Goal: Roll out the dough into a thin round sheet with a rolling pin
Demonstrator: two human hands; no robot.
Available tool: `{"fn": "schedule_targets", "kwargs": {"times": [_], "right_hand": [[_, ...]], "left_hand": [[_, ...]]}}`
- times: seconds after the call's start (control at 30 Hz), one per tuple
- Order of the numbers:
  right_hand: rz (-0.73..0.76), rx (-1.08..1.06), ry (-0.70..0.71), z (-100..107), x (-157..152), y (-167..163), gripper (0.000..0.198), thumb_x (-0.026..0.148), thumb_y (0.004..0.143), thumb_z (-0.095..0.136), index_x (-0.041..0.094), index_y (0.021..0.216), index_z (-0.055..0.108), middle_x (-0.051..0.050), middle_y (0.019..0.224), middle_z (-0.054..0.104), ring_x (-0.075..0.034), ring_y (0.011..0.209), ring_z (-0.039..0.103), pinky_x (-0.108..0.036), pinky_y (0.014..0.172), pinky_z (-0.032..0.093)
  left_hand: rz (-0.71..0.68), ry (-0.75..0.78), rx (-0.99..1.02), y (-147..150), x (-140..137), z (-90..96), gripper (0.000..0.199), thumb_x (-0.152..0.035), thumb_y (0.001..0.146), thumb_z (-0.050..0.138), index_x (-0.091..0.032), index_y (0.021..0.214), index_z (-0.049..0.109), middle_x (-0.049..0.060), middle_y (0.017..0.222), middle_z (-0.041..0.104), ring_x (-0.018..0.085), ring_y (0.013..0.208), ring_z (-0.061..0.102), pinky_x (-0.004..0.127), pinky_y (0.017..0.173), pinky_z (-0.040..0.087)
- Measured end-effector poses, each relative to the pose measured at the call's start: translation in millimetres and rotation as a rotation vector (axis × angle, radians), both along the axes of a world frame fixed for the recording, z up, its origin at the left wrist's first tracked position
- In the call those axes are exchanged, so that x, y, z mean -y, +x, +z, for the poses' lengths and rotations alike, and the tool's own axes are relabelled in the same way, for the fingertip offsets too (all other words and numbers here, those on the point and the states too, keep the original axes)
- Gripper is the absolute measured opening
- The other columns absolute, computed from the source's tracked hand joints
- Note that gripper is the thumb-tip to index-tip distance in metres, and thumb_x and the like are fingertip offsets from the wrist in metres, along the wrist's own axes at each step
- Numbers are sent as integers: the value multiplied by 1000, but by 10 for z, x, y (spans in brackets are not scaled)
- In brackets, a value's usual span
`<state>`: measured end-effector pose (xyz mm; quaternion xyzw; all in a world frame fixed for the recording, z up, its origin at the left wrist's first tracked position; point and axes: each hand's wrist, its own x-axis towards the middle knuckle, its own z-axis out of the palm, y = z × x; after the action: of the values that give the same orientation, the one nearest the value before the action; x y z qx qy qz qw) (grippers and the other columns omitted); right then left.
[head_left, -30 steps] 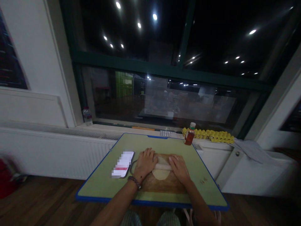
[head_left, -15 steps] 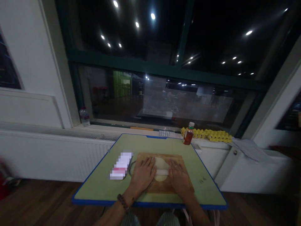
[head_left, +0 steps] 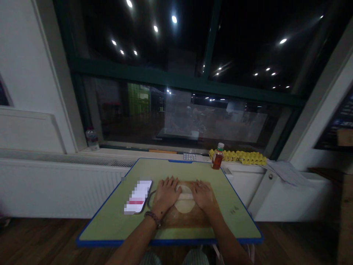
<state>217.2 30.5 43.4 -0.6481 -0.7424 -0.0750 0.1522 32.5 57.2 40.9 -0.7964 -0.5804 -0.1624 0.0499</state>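
A pale rolling pin [head_left: 186,196] lies crosswise over a round, flat sheet of dough [head_left: 184,207]. Beneath the dough is a wooden board [head_left: 190,221]. My left hand [head_left: 167,195] rests flat over the pin's left end, its fingers stretched forward and spread; a dark bracelet is on that wrist. Over the pin's right end lies my right hand [head_left: 203,195], palm down, fingers also extended forward. Both hands cover the pin's ends, so only its middle shows between them.
A phone [head_left: 139,196] with a lit, blurred screen lies left of the board on the green table [head_left: 110,228]. A bottle of reddish drink [head_left: 217,158] stands at the far right corner. Yellow egg trays [head_left: 242,157] and a clear bottle [head_left: 92,139] are on the windowsill.
Both hands and the rolling pin have moved forward, away from me, over the dough. More of the dough's near part now shows. The whole view has shifted slightly.
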Motion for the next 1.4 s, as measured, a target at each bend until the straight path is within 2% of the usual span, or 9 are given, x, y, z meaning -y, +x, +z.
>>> {"fn": "schedule_targets", "kwargs": {"times": [0.2,0.4,0.53,0.67,0.83,1.0,1.2,1.33,1.4], "right_hand": [[20,0,99,-182,359,13,43,14,93,33,14,126,60,-14,134,57,-24,126,51,-40,105,40],[3,-10,167,-317,525,-11,46,19,95,31,14,137,50,-10,142,50,-22,133,43,-40,110,34],[19,-18,97,-289,428,28,43,19,95,34,15,134,53,-12,140,52,-24,132,44,-41,109,35],[23,88,-8,-107,194,28,41,16,93,38,13,128,59,-15,139,51,-30,137,36,-48,113,25],[-115,103,-145,105,-47,-49,49,31,100,26,12,140,46,-16,143,45,-30,141,28,-50,112,22],[-67,129,-106,35,12,-56,48,26,98,27,10,137,50,-15,142,47,-27,140,30,-43,113,23],[42,161,-18,-178,311,30,45,15,93,30,10,131,55,-15,145,43,-26,139,32,-42,112,27],[117,215,-94,-48,253,70,45,12,91,31,13,128,58,-16,134,56,-30,132,43,-50,111,25],[71,152,-117,42,123,47,45,17,94,30,13,131,55,-18,132,57,-31,132,43,-53,110,23]], "left_hand": [[-145,57,56,-73,339,-59,47,-37,97,30,-14,130,56,14,132,60,26,122,54,43,105,34],[-174,115,81,-126,561,-111,47,-34,97,34,-14,136,51,13,139,53,28,130,46,47,109,29],[-171,75,18,-100,455,-28,47,-36,98,31,-17,134,52,11,142,51,27,133,42,48,112,23],[-88,27,-24,-17,172,69,47,-38,98,29,-20,134,53,10,144,48,29,136,37,52,112,20],[16,-122,-42,52,-85,129,54,-41,96,29,-20,145,38,10,151,38,28,140,32,51,113,20],[24,-47,-47,51,30,117,54,-40,96,31,-18,145,39,11,150,39,29,137,35,52,112,22],[-165,57,-85,-56,281,32,46,-34,99,29,-21,137,50,9,140,54,26,130,45,50,109,27],[-185,63,-77,-72,273,-13,43,-33,98,31,-24,136,51,7,144,49,26,133,41,51,111,25],[-177,36,-78,-59,245,-16,42,-33,98,32,-27,135,53,7,146,47,27,135,39,51,111,24]]}}
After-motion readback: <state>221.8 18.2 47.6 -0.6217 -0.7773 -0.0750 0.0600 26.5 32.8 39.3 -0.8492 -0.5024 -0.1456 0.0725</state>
